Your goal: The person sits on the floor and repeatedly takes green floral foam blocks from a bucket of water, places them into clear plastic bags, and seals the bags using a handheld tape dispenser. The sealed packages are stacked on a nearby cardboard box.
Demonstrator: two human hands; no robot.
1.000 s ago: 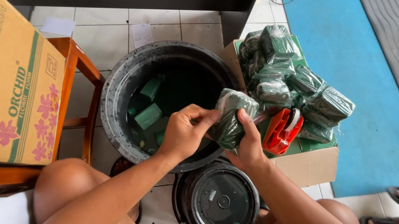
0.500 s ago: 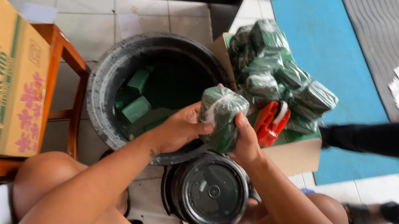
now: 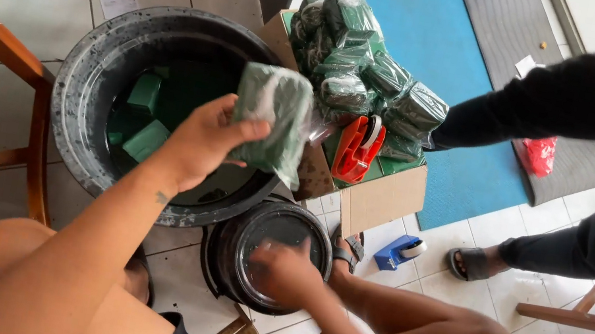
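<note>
Since the earlier frame, the right hand (image 3: 286, 271) has been lowered, fingers spread, onto the round black lid (image 3: 268, 257); the wrapped green block (image 3: 273, 123) is gripped by the left hand (image 3: 207, 140) alone, above the black tub (image 3: 91, 76).

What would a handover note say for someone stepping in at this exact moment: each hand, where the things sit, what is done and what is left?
Left hand: holds a plastic-wrapped green block over the rim of the large black tub.
Right hand: rests on the clear lid of the small black round container, holding nothing.
Open cardboard box: heaped with wrapped green blocks, a red tape dispenser beside them.
Done: a few bare green blocks lie in the tub's dark water.
Left: the held block is still wrapped; the box pile remains.
Another person's dark sleeve reaches toward the box.
</note>
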